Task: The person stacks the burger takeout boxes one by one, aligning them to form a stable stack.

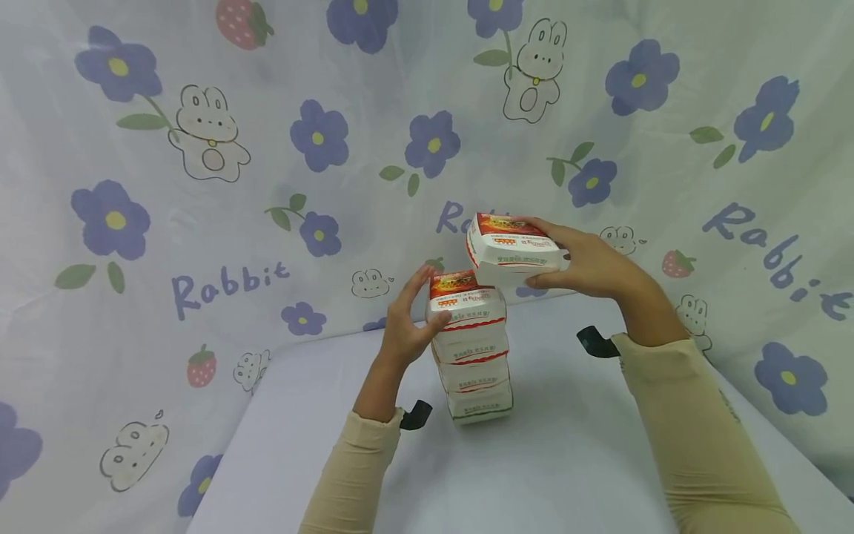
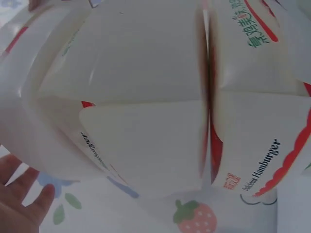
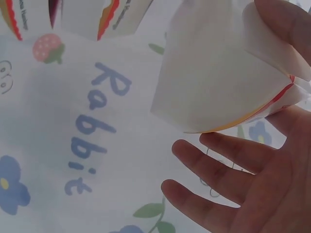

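My right hand [image 1: 590,263] holds a white paper hamburger box [image 1: 514,256] with a red printed top, pinched between thumb and fingers. The box is tilted over the right side of a stack of several similar boxes [image 1: 470,356]. Three of that hand's fingers [image 3: 214,174] spread below the box in the right wrist view. At the stack's top left, my left hand [image 1: 405,326] straddles the uppermost box [image 1: 467,308], its thumb across the front and its other fingers extended along the far side. Close up in the left wrist view, white box sides [image 2: 146,145] fill most of the picture.
The stack leans slightly and stands on a white table [image 1: 560,460]. Behind it hangs a pale curtain [image 1: 373,67] printed with rabbits, purple flowers and strawberries. A black wrist mount [image 1: 597,343] shows at the right sleeve, another [image 1: 416,415] at the left.
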The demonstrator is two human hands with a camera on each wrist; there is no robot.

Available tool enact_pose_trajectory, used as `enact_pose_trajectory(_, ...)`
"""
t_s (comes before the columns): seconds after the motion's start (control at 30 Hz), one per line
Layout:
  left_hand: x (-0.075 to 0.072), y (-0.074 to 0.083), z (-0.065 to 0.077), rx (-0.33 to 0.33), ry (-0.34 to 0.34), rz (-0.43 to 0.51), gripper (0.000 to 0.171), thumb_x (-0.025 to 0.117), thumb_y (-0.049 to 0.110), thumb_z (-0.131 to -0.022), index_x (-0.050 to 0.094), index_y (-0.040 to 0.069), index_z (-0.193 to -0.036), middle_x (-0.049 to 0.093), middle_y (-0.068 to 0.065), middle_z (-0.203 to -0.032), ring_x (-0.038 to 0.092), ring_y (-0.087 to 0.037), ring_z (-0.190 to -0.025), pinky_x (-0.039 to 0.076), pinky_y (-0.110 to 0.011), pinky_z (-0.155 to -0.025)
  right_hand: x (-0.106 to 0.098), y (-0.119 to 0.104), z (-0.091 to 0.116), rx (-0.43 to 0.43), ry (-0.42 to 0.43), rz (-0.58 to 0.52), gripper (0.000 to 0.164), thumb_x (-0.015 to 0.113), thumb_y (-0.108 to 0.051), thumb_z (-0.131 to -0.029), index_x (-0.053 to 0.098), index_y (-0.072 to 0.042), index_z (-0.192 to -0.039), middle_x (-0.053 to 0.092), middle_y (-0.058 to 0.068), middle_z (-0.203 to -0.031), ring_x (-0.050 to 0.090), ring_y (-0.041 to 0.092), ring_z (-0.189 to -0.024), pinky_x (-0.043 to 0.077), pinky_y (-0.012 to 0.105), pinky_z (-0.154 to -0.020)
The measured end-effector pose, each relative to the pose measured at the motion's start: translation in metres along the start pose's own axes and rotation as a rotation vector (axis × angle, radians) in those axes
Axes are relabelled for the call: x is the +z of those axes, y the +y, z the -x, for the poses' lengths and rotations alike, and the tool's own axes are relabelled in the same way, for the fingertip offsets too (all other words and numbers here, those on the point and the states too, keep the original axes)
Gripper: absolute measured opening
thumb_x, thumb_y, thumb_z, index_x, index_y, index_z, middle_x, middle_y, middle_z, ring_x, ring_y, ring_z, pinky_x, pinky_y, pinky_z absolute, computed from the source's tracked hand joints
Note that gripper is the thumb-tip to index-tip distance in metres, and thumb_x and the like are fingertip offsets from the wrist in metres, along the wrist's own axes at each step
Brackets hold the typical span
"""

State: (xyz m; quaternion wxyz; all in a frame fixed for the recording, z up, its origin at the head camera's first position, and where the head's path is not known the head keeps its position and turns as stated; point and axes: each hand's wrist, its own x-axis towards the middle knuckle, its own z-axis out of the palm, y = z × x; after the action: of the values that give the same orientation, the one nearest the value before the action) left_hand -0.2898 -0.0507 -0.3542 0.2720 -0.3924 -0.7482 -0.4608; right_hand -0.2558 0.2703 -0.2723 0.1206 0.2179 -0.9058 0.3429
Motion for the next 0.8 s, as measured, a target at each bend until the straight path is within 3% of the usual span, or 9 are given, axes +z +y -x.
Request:
enact_pose_trajectory(0.23,0.001,0.002,-0.006,-0.033,0.015,-0.043,0.083,0.059,0.063,-0.085,0.038,0.016,-0.150,0.044,0.002,-0.148,0.036,-0.017,-0.138,0.031,-0.056,-0.108,0.006,-0.012,-0.007,-0.047,-0.026,0.016,0.101,0.081,-0.046,-0.075,0.018,-0.042,-0.154,0.039,0.001,-0.150,0.041,0.030,-0.130,0.039,0.062,-0.097)
enact_pose_trajectory(0.53,0.003,0.014,-0.016,-0.101,0.028,-0.094,0.082,0.062,0.057,-0.086,0.027,0.026,-0.154,0.042,0.010,-0.149,0.030,-0.016,-0.141,0.028,-0.062,-0.107,0.012,-0.027,-0.011,-0.085,-0.025,0.013,0.103,0.082,-0.046,-0.075,0.019,-0.037,-0.155,0.037,0.000,-0.151,0.036,0.029,-0.136,0.034,0.063,-0.102)
enact_pose_trajectory(0.8,0.004,0.016,-0.020,-0.092,0.014,-0.080,0.079,0.061,0.059,-0.086,0.027,0.032,-0.153,0.039,0.010,-0.151,0.033,-0.015,-0.139,0.030,-0.059,-0.107,0.020,-0.035,-0.016,-0.098,-0.040,0.009,0.104,0.082,-0.049,-0.073,0.020,-0.038,-0.155,0.032,-0.001,-0.155,0.032,0.031,-0.138,0.033,0.066,-0.101)
